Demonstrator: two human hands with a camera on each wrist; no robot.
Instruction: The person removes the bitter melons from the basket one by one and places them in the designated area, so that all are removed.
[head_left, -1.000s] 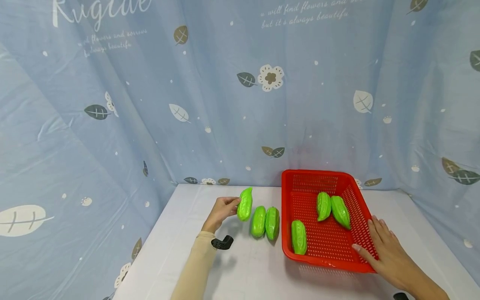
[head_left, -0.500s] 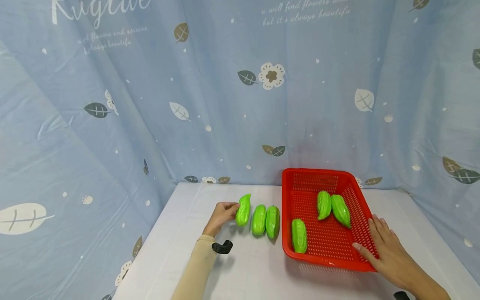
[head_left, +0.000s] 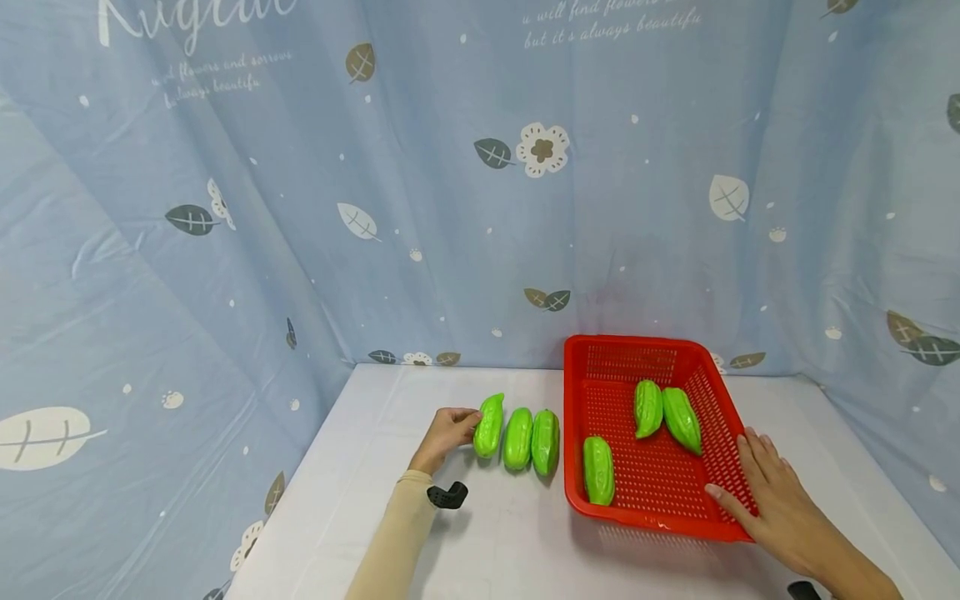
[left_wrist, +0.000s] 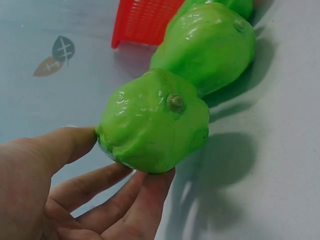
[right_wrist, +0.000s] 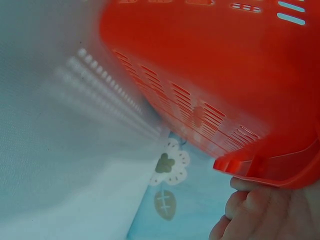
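My left hand (head_left: 446, 435) pinches a green bitter melon (head_left: 489, 427) between thumb and fingertips, low over the white table. In the left wrist view the stubby stem end of that bitter melon (left_wrist: 155, 120) faces the camera. Whether it touches the table is hard to tell. Just to its right, two more bitter melons (head_left: 518, 439) lie side by side. My right hand (head_left: 780, 508) rests on the right rim of a red plastic basket (head_left: 660, 525), its fingers straight along the outside and the thumb over the inner side. Inside the basket lie three bitter melons (head_left: 598, 471).
The white table (head_left: 495, 533) carries all of this. A blue printed curtain (head_left: 450, 208) hangs behind the table and along its left side. The basket stands close to the back edge.
My left hand has lowered its bitter melon toward the table, left of the other two. The right hand has stayed on the basket rim.
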